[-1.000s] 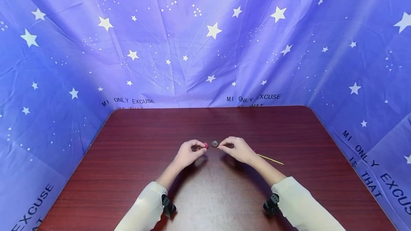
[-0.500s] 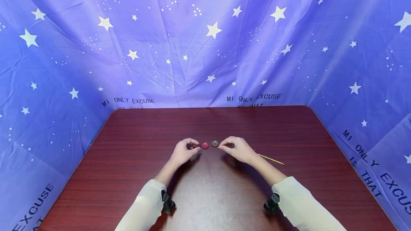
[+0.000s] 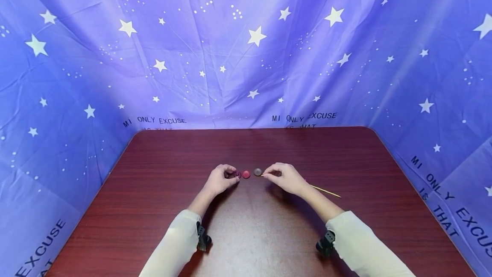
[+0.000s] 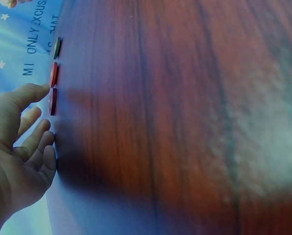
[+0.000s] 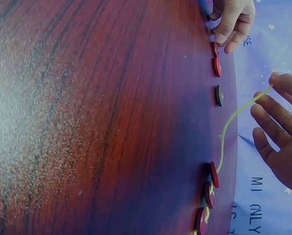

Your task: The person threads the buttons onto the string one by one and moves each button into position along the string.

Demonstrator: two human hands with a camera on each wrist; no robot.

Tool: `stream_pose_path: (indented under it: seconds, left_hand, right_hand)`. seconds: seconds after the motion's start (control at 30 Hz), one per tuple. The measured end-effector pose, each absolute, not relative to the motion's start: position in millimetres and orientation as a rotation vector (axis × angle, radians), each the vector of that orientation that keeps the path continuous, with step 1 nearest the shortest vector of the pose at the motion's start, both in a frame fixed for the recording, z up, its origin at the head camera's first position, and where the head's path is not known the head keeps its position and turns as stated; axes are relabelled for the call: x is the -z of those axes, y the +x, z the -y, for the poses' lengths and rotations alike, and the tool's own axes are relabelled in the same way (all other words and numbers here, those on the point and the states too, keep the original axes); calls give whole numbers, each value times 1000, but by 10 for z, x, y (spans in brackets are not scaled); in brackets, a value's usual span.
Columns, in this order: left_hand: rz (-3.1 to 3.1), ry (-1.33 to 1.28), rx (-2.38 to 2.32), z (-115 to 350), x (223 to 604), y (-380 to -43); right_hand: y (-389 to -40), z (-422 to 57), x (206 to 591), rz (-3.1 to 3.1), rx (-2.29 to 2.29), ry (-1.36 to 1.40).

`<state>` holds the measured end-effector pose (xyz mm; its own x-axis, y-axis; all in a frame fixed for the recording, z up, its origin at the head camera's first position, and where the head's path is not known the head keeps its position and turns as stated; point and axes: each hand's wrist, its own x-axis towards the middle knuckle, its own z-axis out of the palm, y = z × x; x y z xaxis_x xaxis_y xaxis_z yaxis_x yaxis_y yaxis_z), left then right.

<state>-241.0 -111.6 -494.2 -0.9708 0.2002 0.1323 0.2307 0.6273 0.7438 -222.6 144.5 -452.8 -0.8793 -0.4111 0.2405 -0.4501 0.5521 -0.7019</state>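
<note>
Left hand (image 3: 221,181) withdrawn from red button (image 3: 246,174); grip narrowly parted about maroon button (image 4: 53,102). Right hand (image 3: 284,178) pinches yellow cord (image 5: 226,127). Both buttons off-cord.

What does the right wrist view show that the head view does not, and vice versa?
Only the right wrist view shows plainly three red buttons strung on the yellow string. Only the head view shows the pale sleeves and the string's tail end. Both show the left hand, the right hand pinching the string, and three loose buttons on the table: dark red, red and grey.
</note>
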Motion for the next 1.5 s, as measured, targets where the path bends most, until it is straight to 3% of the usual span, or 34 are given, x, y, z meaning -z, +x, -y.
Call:
stream_pose_path:
  seconds: [0.6,1.5]
  left_hand:
    - [2963,-262,1066,1020,4896,-2479]
    - [2865,-273,1250,1063,4923,-2459]
  right_hand:
    - [-2239,-1458,4550,2718,-1252,763]
    - [-2240,-1460,4541,2716,-1260,769]
